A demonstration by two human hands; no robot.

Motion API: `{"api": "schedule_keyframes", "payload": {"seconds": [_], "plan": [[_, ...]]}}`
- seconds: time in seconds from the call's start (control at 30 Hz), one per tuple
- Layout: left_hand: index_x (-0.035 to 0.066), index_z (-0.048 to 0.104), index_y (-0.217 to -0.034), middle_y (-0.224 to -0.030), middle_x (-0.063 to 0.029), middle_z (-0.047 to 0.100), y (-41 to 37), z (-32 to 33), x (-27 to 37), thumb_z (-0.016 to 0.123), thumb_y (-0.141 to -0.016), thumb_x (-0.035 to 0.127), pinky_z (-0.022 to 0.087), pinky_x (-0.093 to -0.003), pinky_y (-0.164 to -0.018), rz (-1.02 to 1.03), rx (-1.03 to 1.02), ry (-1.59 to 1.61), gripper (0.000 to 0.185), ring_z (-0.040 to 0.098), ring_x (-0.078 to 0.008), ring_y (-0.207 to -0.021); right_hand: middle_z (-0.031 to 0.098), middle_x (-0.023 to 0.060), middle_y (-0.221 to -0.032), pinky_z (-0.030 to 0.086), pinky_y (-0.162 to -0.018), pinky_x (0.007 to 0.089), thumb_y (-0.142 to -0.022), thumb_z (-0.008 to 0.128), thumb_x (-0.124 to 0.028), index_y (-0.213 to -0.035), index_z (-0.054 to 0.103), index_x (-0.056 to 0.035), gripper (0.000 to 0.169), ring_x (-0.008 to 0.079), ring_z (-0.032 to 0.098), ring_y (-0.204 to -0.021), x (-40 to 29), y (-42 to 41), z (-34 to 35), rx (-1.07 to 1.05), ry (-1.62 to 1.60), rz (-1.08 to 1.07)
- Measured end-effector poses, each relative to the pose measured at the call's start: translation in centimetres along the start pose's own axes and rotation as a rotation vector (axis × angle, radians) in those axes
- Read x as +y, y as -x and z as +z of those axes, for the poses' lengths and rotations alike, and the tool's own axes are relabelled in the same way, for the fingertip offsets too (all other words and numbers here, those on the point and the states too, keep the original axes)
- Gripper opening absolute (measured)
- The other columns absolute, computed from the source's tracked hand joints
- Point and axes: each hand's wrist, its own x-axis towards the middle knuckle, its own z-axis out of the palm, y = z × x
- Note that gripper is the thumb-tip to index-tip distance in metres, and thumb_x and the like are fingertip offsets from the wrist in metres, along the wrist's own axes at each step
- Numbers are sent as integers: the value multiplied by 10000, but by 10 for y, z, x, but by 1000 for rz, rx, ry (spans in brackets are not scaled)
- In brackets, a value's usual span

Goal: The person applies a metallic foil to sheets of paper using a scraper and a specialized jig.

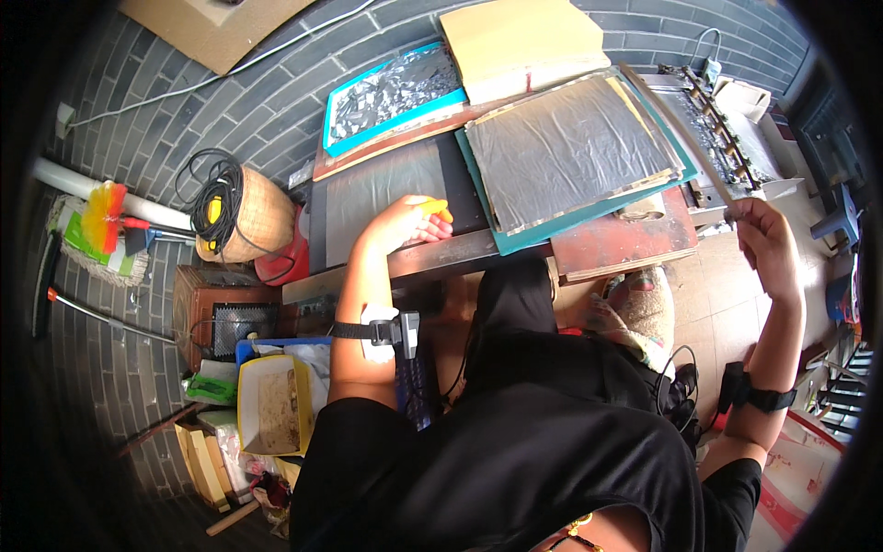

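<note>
My left hand [410, 224] rests near the front edge of the worktable, palm partly up and fingers loosely curled. Orange covers, which look like finger cots [434, 207], sit on its fingertips. Beside it a thin grey sheet [386, 190] lies flat on a black board [461, 181]. To the right, a stack of dark, wrinkled sheets [566, 152] with pale edges lies on a green mat [531, 238]. My right hand [766, 241], off the table's right side, grips the near end of a long thin strip [679, 131] that slants up past the stack.
Behind stand a blue-rimmed tray [397, 148] of dark flakes and a thick yellowish paper stack [524, 45]. A metal apparatus [731, 138] is at right. On the left are a wicker basket [269, 214] with coiled cable [221, 200] and a yellow-rimmed bin [276, 407].
</note>
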Motion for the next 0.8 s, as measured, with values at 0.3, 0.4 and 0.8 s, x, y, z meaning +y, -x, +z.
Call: {"api": "schedule_keyframes", "payload": {"seconds": [0.3, 0.4, 0.8], "plan": [[15, 634, -1020, -812, -43, 633, 18, 18, -13, 575, -910, 183, 446, -207, -585, 501, 445, 220, 209, 576, -94, -684, 512, -5, -732, 334, -447, 166, -942, 485, -106, -1156, 544, -48, 230, 29, 431, -505, 62, -41, -104, 296, 56, -130], [35, 634, -1056, -857, -72, 655, 11, 29, -43, 631, -877, 142, 486, -257, -646, 693, 837, -160, 209, 603, -133, -731, 551, 14, -764, 371, -469, 199, -905, 495, -81, -1120, 572, -62, 229, 67, 483, -538, 82, -50, -144, 436, 299, -69], [38, 607, -1090, -889, -112, 630, 19, 64, -49, 602, -879, 220, 480, -414, -734, 661, 1172, -877, 278, 606, -317, -835, 662, 182, -961, 526, -774, 420, -829, 517, -132, -914, 688, -51, 207, 357, 641, -913, 71, -57, -177, 576, 1163, 339]]}}
